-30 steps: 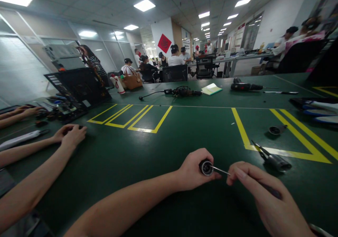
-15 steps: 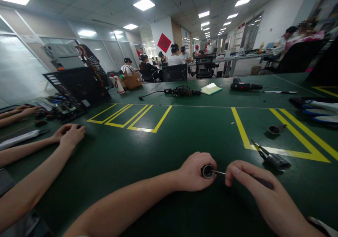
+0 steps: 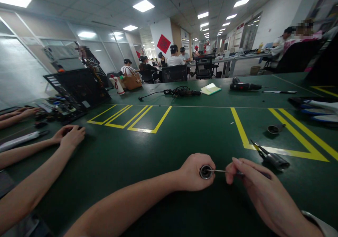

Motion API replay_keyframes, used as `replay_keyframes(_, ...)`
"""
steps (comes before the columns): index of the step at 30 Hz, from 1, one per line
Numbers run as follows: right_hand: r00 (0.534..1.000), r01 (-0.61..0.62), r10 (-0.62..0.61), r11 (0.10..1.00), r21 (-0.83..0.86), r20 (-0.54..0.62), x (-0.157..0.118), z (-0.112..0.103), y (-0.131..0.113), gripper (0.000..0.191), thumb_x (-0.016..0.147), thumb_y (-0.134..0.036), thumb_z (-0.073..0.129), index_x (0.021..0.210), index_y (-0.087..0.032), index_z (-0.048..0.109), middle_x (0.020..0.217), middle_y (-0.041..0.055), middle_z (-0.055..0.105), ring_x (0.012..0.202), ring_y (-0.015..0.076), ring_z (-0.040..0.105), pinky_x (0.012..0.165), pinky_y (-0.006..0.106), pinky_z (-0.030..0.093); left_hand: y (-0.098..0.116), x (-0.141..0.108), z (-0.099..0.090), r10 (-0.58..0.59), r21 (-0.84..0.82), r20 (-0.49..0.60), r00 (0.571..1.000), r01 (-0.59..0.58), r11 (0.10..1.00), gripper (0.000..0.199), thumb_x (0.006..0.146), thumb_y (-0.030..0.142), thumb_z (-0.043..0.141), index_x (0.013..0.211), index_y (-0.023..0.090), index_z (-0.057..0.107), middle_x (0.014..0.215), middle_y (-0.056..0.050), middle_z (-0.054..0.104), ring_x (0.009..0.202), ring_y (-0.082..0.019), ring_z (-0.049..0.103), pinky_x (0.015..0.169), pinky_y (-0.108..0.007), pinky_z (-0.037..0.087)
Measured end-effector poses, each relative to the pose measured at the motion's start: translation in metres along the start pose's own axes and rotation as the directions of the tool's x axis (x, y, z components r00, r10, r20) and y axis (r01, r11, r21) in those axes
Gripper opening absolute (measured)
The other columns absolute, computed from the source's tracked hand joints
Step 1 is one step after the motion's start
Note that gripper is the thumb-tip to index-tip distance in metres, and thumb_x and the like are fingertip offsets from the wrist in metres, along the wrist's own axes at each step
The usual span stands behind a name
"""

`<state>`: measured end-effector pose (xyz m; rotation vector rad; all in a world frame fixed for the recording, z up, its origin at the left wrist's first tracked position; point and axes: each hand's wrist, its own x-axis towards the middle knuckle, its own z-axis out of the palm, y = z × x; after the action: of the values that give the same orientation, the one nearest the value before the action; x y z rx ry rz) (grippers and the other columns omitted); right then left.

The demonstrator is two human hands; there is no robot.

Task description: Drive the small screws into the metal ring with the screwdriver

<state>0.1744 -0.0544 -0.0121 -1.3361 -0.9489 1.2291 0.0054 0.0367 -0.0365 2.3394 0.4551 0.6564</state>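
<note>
The left hand (image 3: 194,173) wraps snugly around a tube (image 3: 201,173), near centre; the right hand (image 3: 260,189) pinches a driver (image 3: 219,171), its shaft reaching the tube's mouth. Beyond, on the right, lie a shell (image 3: 280,162) and cup (image 3: 273,129); farther, a drill (image 3: 243,86), pad (image 3: 210,89) and cable (image 3: 181,91).

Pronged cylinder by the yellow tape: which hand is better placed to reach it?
Likely right: the right hand is closer to the cylinder, though holding a tool; the left hand grips a hollow part.

Bright ceiling panels (image 3: 143,5); pale wall (image 3: 280,10) right; red diamond (image 3: 164,44) on pillar (image 3: 160,26); black chair (image 3: 174,73).
</note>
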Motion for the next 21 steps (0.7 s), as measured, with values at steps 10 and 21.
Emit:
replay_keyframes(10, 0.951, 0.300, -0.263, 0.916, -0.266, 0.165, -0.009, -0.004, 0.003, 0.035, 0.088, -0.044, 0.049, 0.064, -0.023, 0.063, 0.071, 0.0027, 0.062, 0.072, 0.0209, 0.058, 0.065, 0.030, 0.045, -0.001, -0.001, 0.000, -0.070, 0.092, 0.004, 0.998, 0.069, 0.993, 0.007, 0.071, 0.017, 0.060, 0.071, 0.015, 0.053, 0.068, 0.001, 0.056, 0.063, -0.010, 0.052, 0.065, -0.024, 0.042)
replay_keyframes(21, 0.960, 0.250, -0.216, 0.949, -0.191, 0.181, -0.006, -0.007, 0.006, 0.035, 0.091, -0.041, 0.045, 0.066, -0.023, 0.062, 0.074, 0.0017, 0.060, 0.077, 0.0210, 0.057, 0.070, 0.030, 0.043, -0.002, -0.001, 0.002, -0.043, 0.075, -0.037, 0.998, 0.046, 0.996, 0.007, 0.070, 0.018, 0.059, 0.069, 0.015, 0.053, 0.067, 0.001, 0.056, 0.060, -0.009, 0.051, 0.064, -0.023, 0.042)
